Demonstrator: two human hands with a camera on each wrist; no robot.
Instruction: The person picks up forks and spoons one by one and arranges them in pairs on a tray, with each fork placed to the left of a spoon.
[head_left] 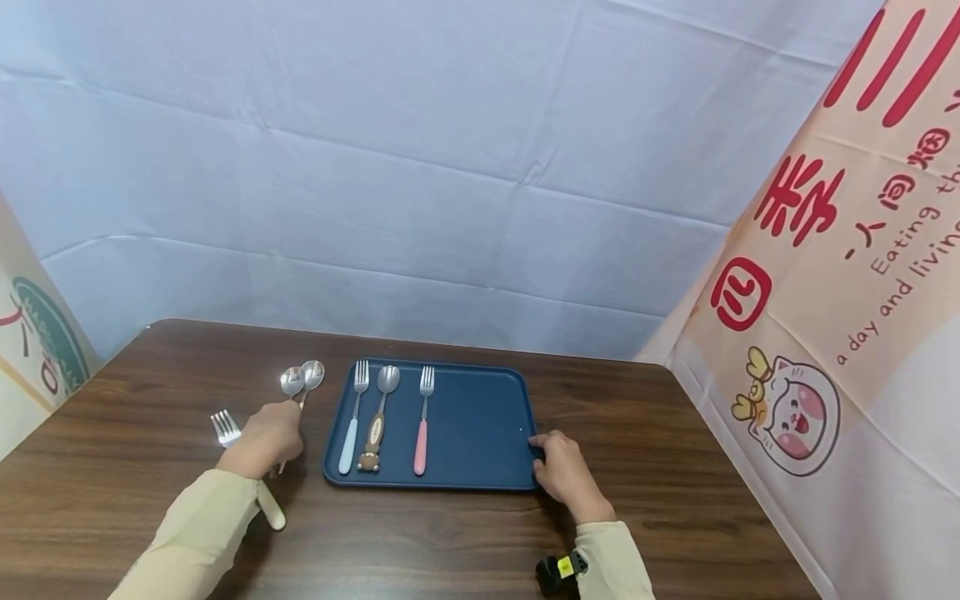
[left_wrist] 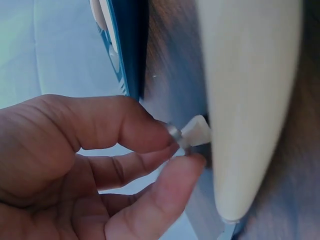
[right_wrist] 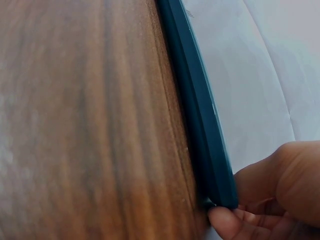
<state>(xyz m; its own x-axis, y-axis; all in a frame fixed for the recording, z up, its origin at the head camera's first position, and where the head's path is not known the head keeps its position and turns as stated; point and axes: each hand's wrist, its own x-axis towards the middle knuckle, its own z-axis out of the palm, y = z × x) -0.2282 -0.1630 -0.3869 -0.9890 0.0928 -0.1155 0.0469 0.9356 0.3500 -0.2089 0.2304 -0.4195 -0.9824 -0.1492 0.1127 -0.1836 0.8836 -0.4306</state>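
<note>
My left hand (head_left: 267, 437) is over the left of the table, pinching a spoon by its metal neck between thumb and finger. Two spoon bowls (head_left: 292, 382) lie close together just beyond it; which spoon is pinched I cannot tell. A fork (head_left: 225, 427) lies under the hand and wrist, and its cream handle (left_wrist: 255, 110) looms large in the left wrist view. With thumb and fingers, my right hand (head_left: 564, 468) grips the right edge of a dark blue tray (head_left: 480, 425). On the tray lie a blue-handled fork (head_left: 351, 433), a bear-handled spoon (head_left: 373, 433) and a pink-handled fork (head_left: 422, 433).
The brown wooden table (head_left: 420, 550) runs back to a pale cloth backdrop (head_left: 420, 183). A printed banner (head_left: 825, 292) hangs at the right. A small black device with a yellow tag (head_left: 561, 571) is at the right wrist.
</note>
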